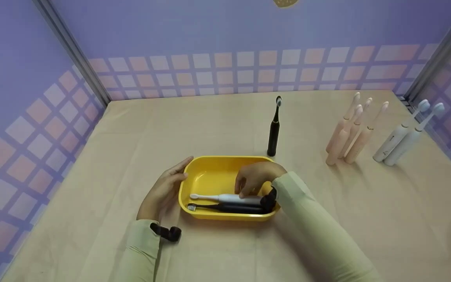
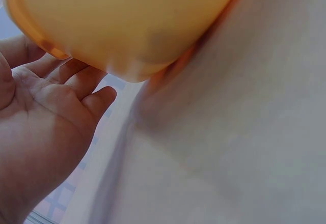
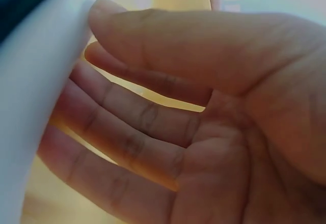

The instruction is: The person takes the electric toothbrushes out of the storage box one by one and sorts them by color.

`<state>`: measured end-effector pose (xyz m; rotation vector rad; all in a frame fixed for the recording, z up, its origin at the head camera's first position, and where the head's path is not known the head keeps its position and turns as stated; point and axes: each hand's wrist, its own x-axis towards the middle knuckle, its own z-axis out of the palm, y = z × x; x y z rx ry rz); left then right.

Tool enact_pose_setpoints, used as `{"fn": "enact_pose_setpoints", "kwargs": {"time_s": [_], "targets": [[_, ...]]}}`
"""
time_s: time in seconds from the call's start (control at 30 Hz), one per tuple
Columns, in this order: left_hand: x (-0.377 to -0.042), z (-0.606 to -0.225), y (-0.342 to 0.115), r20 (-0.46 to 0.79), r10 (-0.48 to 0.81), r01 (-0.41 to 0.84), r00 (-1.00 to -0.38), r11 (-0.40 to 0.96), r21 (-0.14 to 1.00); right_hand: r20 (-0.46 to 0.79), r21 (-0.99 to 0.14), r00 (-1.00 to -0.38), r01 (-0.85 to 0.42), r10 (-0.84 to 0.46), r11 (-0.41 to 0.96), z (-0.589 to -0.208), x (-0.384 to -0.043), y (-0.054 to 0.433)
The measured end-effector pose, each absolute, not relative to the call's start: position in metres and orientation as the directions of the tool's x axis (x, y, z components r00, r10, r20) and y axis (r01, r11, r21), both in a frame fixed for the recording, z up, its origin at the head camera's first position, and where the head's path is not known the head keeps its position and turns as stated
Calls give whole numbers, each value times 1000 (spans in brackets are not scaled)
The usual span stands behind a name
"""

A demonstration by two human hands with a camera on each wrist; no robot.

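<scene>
A yellow tray [image 1: 210,158] sits on the table. My left hand [image 1: 166,187] holds its left end, thumb at the rim and fingers along the outer wall; in the left wrist view the fingers pass behind the tray wall. Inside the tray a white electric toothbrush [image 1: 225,198] lies beside a black electric toothbrush [image 1: 225,207], both heads pointing left. My right hand [image 1: 255,178] reaches into the tray and pinches the white toothbrush's handle. In the right wrist view its thumb touches the near side of the handle [image 3: 35,96], while the other fingers go behind it.
Behind the tray stands another black electric toothbrush [image 1: 273,135], upright. Several pink electric toothbrushes [image 1: 352,137] stand at the right, with two white ones [image 1: 399,143] farther right. A purple tiled-pattern wall [image 1: 225,35] bounds the back of the table.
</scene>
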<state>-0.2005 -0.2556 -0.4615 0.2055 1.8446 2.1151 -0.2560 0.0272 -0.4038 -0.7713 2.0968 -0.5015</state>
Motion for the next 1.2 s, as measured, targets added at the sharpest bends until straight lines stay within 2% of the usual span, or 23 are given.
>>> {"fn": "enact_pose_setpoints", "kwargs": {"time_s": [0.23,0.47,0.73,1.07,1.2], "targets": [[-200,-460,-256,-116,314,-154,-942,-99,983,-556,-566,-485,-373,-675,735,-406,-256,26],[-200,-460,-255,-114,319,-155,-941,-104,983,-544,-557,-475,-413,-692,721,-410,-257,26],[-200,-460,-254,-120,312,-162,-942,-112,980,-550,-552,-489,-395,-677,734,-409,-256,27],[-203,-466,-260,-87,352,-111,-932,-48,993,-547,-555,-464,-422,-697,716,-411,-257,28],[-201,-464,-258,-79,353,-110,-932,-68,992,-544,-558,-465,-421,-698,715,-412,-258,28]]}}
